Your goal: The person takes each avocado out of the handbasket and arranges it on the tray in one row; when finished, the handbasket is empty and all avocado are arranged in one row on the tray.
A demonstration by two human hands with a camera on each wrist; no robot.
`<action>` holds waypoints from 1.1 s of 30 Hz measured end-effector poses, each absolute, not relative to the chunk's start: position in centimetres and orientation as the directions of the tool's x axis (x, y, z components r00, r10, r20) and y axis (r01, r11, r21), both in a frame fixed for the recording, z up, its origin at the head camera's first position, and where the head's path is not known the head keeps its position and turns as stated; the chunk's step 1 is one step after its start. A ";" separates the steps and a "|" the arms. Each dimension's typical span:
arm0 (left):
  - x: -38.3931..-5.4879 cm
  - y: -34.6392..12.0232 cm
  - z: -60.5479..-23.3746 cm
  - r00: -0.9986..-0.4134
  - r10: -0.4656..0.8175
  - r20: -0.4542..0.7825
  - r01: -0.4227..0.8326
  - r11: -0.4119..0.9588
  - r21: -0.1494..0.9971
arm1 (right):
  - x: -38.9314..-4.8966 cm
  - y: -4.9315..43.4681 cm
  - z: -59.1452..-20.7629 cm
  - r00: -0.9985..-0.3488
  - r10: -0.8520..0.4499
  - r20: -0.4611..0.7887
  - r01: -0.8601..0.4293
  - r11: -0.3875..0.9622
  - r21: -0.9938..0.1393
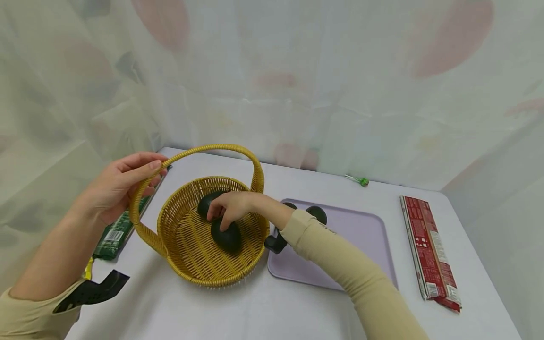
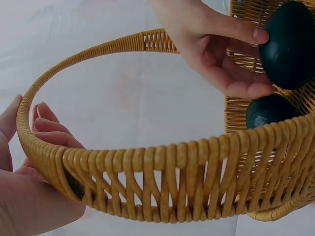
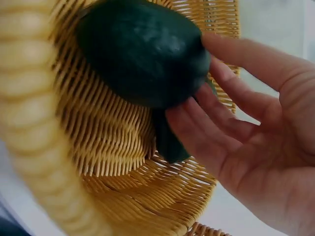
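A yellow wicker basket [image 1: 199, 278] with a tall arched handle stands left of the tray. My left hand [image 1: 123, 182] grips the left side of the handle, thumb on one side and fingers on the other. Inside the basket, my right hand [image 1: 233, 208] pinches a dark green avocado [image 1: 227, 238] by one end; the right wrist view shows thumb and fingertips on this avocado [image 3: 147, 54]. A second avocado [image 1: 207, 203] lies beside it, partly hidden by the hand. Two more avocados, one of them [image 1: 316, 215], are on the lilac tray [image 1: 357, 236], partly covered by the right arm.
A red packet [image 1: 431, 250] lies at the right of the white table, and a green-wrapped lollipop [image 1: 363, 181] near the back edge. Behind the left hand is a green packet [image 1: 114, 238]. Patterned curtains [image 1: 318, 94] close off the back and sides.
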State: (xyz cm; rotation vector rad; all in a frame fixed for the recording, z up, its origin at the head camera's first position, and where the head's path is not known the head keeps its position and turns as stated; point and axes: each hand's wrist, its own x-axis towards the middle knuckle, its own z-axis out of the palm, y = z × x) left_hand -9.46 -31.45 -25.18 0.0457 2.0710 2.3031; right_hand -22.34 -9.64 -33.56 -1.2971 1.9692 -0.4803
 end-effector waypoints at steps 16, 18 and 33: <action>-9.6 -31.3 -25.4 -0.998 0.062 -0.013 -0.020 -0.120 0.993 | -23.1 -10.7 -34.8 0.028 -0.872 -0.489 -0.507 0.409 -0.759; -9.7 -31.3 -25.4 -0.998 0.064 -0.015 -0.023 -0.123 0.992 | -23.1 -10.7 -34.9 0.036 -0.861 -0.508 -0.492 0.427 -0.759; -9.8 -31.5 -25.5 -0.997 0.077 -0.003 -0.015 -0.146 0.989 | -22.8 -10.8 -35.1 0.059 -0.798 -0.600 -0.440 0.519 -0.733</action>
